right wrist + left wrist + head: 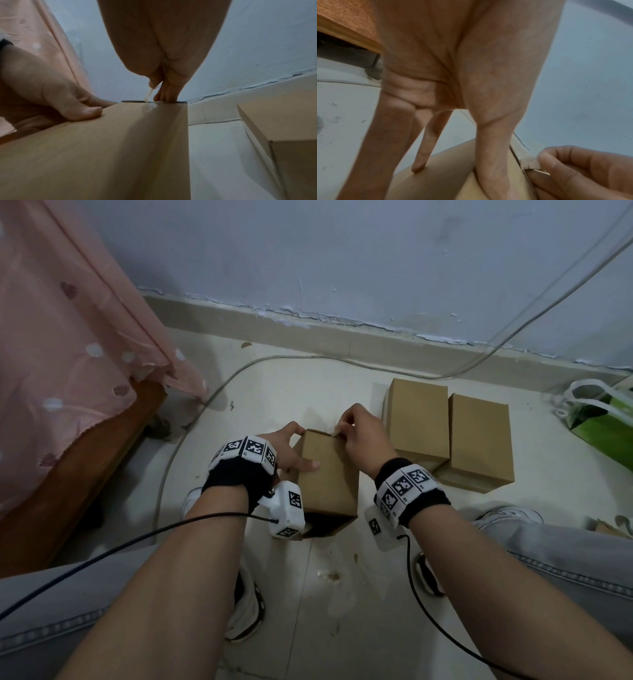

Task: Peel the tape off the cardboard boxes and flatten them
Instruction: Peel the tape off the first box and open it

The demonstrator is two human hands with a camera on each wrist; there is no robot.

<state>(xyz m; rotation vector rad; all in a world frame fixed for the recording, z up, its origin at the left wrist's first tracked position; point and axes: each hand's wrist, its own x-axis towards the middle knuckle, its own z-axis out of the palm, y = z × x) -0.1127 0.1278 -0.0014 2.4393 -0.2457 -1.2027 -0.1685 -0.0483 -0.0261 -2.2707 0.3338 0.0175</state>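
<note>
A brown cardboard box (327, 474) stands on the floor between my knees, its near end open and dark inside. My left hand (294, 453) steadies it: the thumb lies flat on the top face and straight fingers (419, 162) press the left side. My right hand (342, 433) is at the far top edge and pinches a lifted end of clear tape (530, 164) between thumb and fingertips. In the right wrist view the tape (149, 94) rises as a thin strip from the box edge (154, 104) into the pinch.
Two more closed cardboard boxes (419, 419) (479, 436) sit side by side at the right. A green bag (603, 419) lies at the far right. A pink cloth (68, 354) hangs over a wooden bed at the left. A grey cable (191, 419) curves across the floor.
</note>
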